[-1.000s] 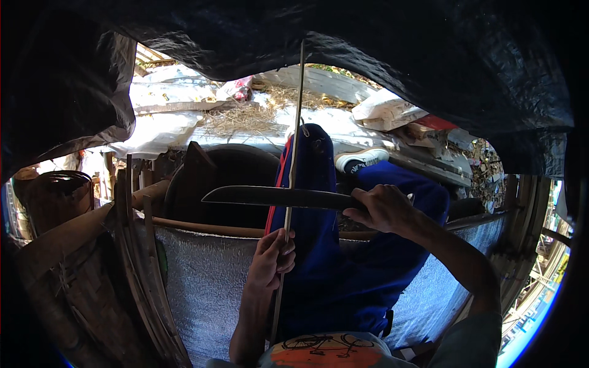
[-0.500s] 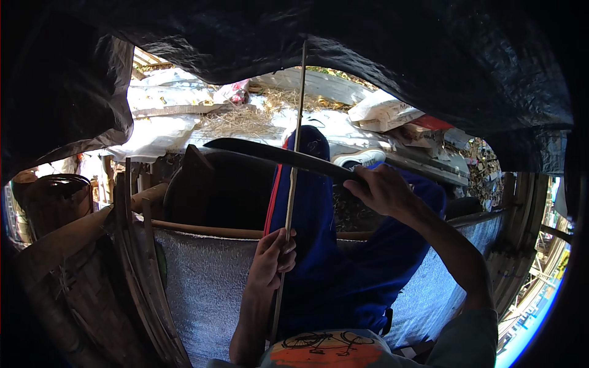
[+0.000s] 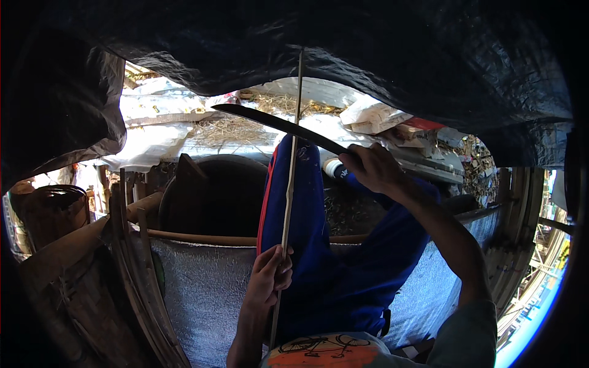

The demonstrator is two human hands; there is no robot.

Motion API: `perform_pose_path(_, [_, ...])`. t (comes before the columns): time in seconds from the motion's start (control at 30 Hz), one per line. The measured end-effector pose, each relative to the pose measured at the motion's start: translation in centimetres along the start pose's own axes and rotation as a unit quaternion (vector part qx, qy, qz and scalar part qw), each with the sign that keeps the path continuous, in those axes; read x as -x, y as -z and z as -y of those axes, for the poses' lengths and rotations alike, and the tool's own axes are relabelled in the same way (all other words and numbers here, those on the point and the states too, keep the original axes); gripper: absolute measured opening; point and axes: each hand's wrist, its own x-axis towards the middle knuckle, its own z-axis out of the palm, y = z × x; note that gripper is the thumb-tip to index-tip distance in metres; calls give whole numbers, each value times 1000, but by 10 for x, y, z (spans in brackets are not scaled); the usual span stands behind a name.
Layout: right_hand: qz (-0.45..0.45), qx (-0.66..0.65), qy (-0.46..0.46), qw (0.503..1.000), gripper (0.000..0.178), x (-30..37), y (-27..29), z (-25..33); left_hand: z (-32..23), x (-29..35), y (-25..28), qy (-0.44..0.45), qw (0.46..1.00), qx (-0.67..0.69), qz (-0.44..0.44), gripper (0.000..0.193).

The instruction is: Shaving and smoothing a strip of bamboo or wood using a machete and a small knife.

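My left hand (image 3: 272,274) is closed around a long thin wooden strip (image 3: 288,208), low on its length. The strip stands nearly upright in the picture, running from my lap over my blue-trousered knee (image 3: 299,161) up toward the dark sheet. My right hand (image 3: 375,170) grips the handle end of a machete (image 3: 270,120); its handle is mostly hidden by the fingers. The long dark blade points to the left and crosses the strip just above the knee. Whether the edge bites into the wood I cannot tell.
A dark plastic sheet (image 3: 343,30) hangs overhead. Silvery foil matting (image 3: 202,288) lies beneath me, edged by a pole (image 3: 202,237). Bamboo strips (image 3: 132,270) lean at the left beside a brown cylindrical container (image 3: 58,208). White sacks (image 3: 374,116) and straw (image 3: 230,130) lie beyond my legs.
My right hand has moved the machete up and away along the strip, from below the knee's top to above it. My left hand keeps its hold, and the whole view has shifted slightly.
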Motion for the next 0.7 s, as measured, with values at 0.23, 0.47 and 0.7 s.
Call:
perform_pose_path(0.23, [189,8,-44,981,44,44,-4,34,-6,-1,0,-18,989,-127,-80,28])
perform_pose_path(0.47, [242,-31,-40,969,45,64,10,43,-6,8,-6,-32,979,-187,-75,33])
perform_pose_path(0.7, [256,-46,-56,964,47,68,24,41,-4,14,-23,-123,825,-532,-148,34])
